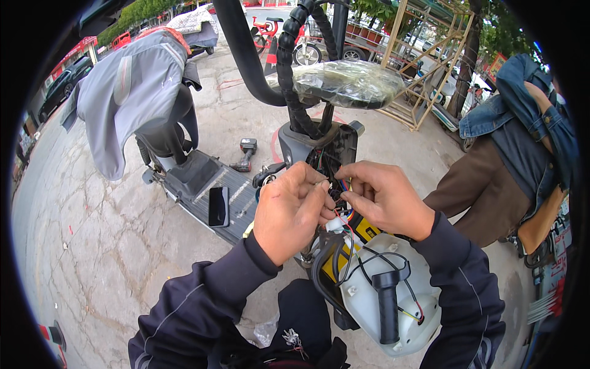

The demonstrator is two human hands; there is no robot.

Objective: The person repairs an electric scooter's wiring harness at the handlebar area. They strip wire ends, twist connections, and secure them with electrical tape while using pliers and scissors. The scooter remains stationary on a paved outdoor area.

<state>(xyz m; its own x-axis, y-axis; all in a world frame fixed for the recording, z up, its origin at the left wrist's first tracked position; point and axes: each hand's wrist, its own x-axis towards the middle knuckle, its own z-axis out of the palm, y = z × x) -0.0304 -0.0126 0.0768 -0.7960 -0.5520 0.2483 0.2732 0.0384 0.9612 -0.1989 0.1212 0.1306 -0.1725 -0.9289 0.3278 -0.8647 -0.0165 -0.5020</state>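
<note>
Left: grey cover draped over parked scooter's seat. Black phone flat on ribbed footboard; power drill on paving just beyond. Left hand: thumb and forefinger pinched on thin wires, before opened scooter column. White connector below fingertips. Right hand: fingers curled at same wires; grip, cannot tell. Beneath, white panel with black handle. Far right, person in denim jacket.

Through the head camera I look down at cracked concrete pavement, with a cordless drill lying on it beside a parked scooter; on that scooter's ribbed footboard I see a black smartphone lying flat.
</note>
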